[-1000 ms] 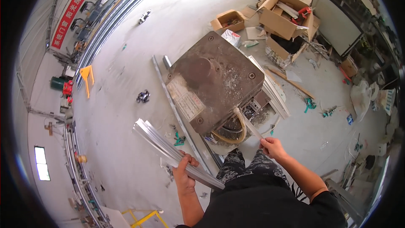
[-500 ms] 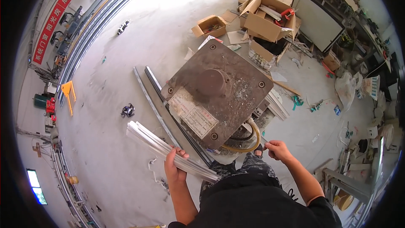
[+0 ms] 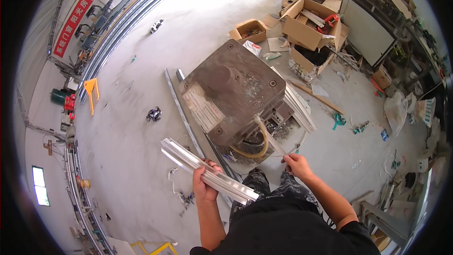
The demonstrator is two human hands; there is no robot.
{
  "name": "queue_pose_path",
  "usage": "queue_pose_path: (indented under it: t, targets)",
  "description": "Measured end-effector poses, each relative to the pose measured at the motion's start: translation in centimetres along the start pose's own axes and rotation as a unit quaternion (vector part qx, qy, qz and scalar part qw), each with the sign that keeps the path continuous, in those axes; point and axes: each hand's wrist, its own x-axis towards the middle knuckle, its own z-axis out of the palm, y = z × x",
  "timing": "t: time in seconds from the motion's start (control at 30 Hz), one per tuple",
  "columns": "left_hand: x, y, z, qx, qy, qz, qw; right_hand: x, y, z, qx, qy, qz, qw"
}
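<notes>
My left hand (image 3: 205,186) is closed around a bundle of silvery metal profile strips (image 3: 181,157), which slants from the upper left down toward my waist. In my right hand (image 3: 297,166) a thin, pale strip (image 3: 276,144) is pinched, its far end reaching up beside the machine's hose. In front of me stands a squat brown machine (image 3: 255,73) with a square metal top, a round raised middle and corner bolts. A worn label (image 3: 203,108) covers its near left part. Metal chips lie on the top, and a yellowish hose (image 3: 250,154) loops at its near side.
Long dark and silver profiles (image 3: 181,113) lie left of the machine. White strips (image 3: 297,106) lie on its right. Cardboard boxes (image 3: 302,35) stand beyond, near a pale panel (image 3: 368,28). A yellow stand (image 3: 91,95) and long bars (image 3: 127,23) are at left.
The view has shifted, so the machine sits further left and lower-tilted. My right hand has moved forward, and its strip now points toward the machine. The bundle stays in my left hand.
</notes>
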Motion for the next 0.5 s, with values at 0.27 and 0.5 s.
queue_pose_path:
  t: [0.27, 0.5]
  targets:
    - [-5.6, -5.6, 0.2, -0.059, 0.075, -0.013, 0.995, -1.0, 2.3, -1.7, -0.007, -0.02, -0.044, 0.999]
    - [-7.0, -7.5, -0.7, 0.004, 0.102, -0.016, 0.995, -2.8, 2.3, -0.9, -0.209, 0.054, -0.187, 0.958]
